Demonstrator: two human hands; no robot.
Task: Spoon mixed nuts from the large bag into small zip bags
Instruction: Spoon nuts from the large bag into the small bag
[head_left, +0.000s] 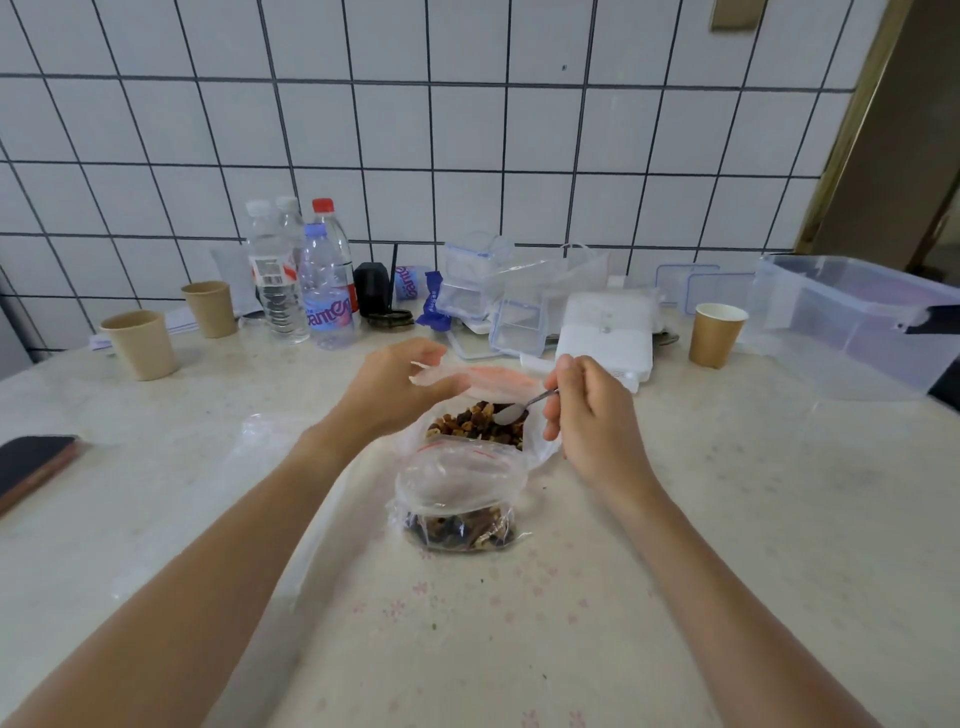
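Two bags sit in the middle of the surface (727, 519), one behind the other. The large bag (540, 447), farther away, lies open with mixed nuts (467, 423) showing in its mouth, and the left hand (395, 387) pinches its far rim and lifts it, apparently to keep the opening wide for scooping. The right hand (592, 415) has its fingers curled round the handle of a metal spoon (519, 408), whose bowl hovers just above the nuts and looks empty, so this seems to be the dip for another scoop. Just near of the large bag stands a small zip bag (457, 499), touching it, with its mouth propped open and a layer of nuts already in its bottom; that closeness keeps the spoon's trip short. Another clear bag (270, 431) lies flat to the left, contents unclear.
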